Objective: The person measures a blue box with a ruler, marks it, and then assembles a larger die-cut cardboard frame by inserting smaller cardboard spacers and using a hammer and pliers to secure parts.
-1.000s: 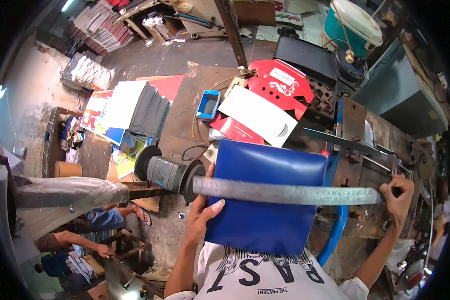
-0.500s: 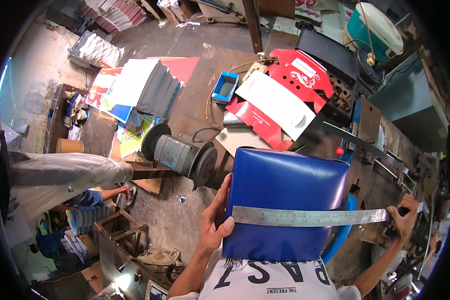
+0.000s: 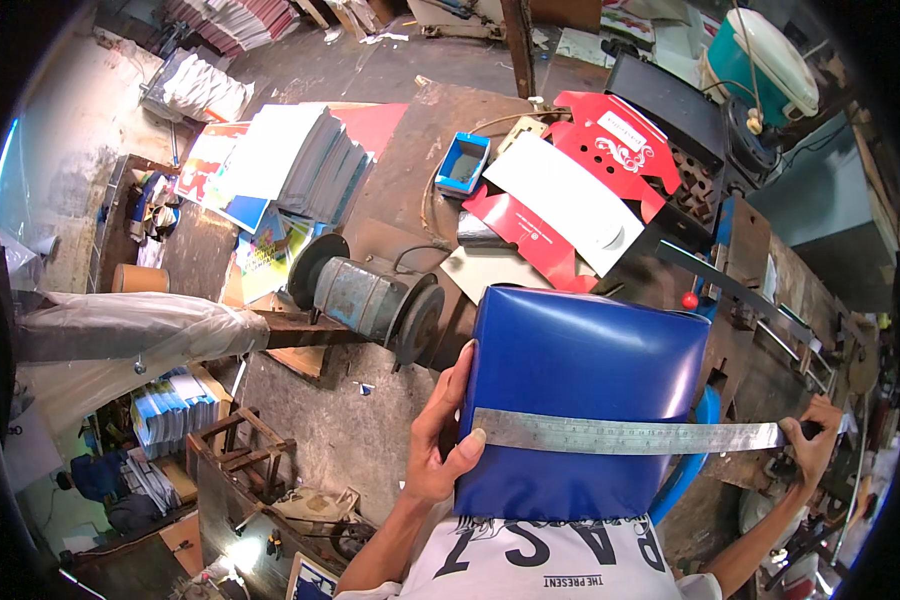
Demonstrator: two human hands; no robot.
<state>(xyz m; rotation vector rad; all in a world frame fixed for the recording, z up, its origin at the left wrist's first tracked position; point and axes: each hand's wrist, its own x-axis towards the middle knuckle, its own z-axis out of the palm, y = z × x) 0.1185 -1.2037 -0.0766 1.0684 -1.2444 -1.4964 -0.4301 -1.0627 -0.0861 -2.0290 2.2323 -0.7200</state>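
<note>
A glossy dark blue box (image 3: 580, 360) is up against my white shirt. Across its face lies a long steel ruler (image 3: 610, 437), reaching well past the box's right edge. At the box's left edge, my left hand (image 3: 445, 430) grips the side, its thumb by the ruler's left end. My right hand (image 3: 812, 438), out to the right, is closed round the ruler's other end, where a small dark part shows. The underside of the box is hidden.
Ahead on the workbench lie a red and white flat carton (image 3: 570, 190), a small blue open box (image 3: 462, 163) and a stack of paper (image 3: 315, 165). A grey bench grinder (image 3: 370, 300) stands to the left. A metal blade (image 3: 735, 290) runs along the right.
The view has shifted slightly, while both hands keep their hold on the box and ruler. A person's legs at the lower left have gone from view, leaving a blue stack showing there.
</note>
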